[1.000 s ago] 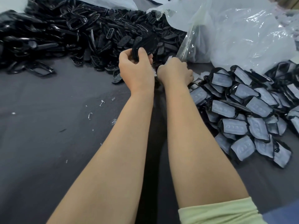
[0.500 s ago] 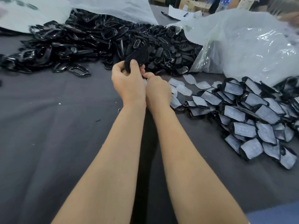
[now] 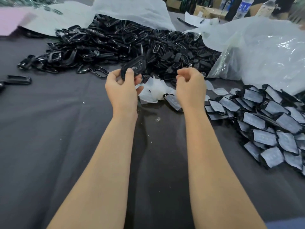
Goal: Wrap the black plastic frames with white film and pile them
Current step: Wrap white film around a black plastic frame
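Your left hand (image 3: 123, 90) grips a single black plastic frame (image 3: 134, 67) above the dark worktop (image 3: 49, 138). The thumb presses on the frame's near face and the fingers are curled round its lower end, so the frame stands tilted up and away from you.

Your right hand (image 3: 191, 86) hangs level with the left and well apart from it. Its fingers are curled in towards the thumb, and nothing shows in its grip.

Between the two hands, on the worktop, lies a loose clump of white film pieces (image 3: 155, 90). A few more film pieces (image 3: 220, 91) are scattered just beyond the right hand. One wrapped frame (image 3: 173, 101) rests beside the right wrist, partly hidden by it.

To the right of the right hand spreads the pile of wrapped frames (image 3: 272, 123), overlapping like tiles, with their film-covered faces up.

Beyond both hands sits the large heap of bare black frames (image 3: 102, 45), spilling from under a white plastic sheet (image 3: 132, 12). A clear plastic bag (image 3: 264, 52) bulges beyond the right hand, behind the wrapped pile.

Far to the left of the left hand, one stray frame (image 3: 19, 79) lies alone on the worktop.
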Demonstrator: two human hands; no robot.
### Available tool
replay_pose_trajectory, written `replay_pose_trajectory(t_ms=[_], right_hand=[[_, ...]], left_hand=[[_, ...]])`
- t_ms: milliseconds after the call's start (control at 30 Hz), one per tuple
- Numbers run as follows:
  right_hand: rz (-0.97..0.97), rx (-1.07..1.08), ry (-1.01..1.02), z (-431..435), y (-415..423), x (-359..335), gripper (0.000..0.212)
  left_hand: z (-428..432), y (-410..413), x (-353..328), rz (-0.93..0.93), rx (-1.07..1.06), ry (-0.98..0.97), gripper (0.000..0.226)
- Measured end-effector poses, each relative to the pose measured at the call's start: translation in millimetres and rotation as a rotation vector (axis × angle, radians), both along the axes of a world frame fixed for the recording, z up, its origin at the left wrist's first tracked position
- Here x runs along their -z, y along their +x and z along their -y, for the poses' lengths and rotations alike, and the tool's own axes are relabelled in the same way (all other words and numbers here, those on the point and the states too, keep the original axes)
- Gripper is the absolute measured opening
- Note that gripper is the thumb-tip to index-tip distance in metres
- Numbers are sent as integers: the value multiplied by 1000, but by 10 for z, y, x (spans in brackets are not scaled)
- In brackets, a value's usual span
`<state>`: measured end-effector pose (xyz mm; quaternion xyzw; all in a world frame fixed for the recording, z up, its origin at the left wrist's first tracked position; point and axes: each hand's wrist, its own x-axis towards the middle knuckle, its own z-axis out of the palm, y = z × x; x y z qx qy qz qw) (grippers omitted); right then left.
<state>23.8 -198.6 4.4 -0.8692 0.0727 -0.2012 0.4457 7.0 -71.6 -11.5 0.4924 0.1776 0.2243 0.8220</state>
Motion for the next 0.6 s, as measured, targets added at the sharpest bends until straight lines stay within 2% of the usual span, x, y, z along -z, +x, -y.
replay_pose_trajectory(t_ms=[67,133,233,333,400,533,600], right_hand=[[-129,-68,-115,14,-4,73,27],[-252,-164,-216,-60,-13,127,36],[-260,-177,-353,-180,-8,145,43],[-193,-174,-262,-212,2,176,41],[-213,-178,-168,-201,13,177,46],[-243,-185,-277,-170,30,170,51],[-219,-229,-247,-168,29,169,55]], left_hand=[[32,10,-10,-13,27,-10,6],[68,13,12,-44,44,4,5],[109,16,49,-90,62,121,5],[116,22,48,-98,63,162,5],[113,16,40,-91,62,146,3],[116,5,37,-87,57,126,4],[123,2,41,-88,59,128,3]])
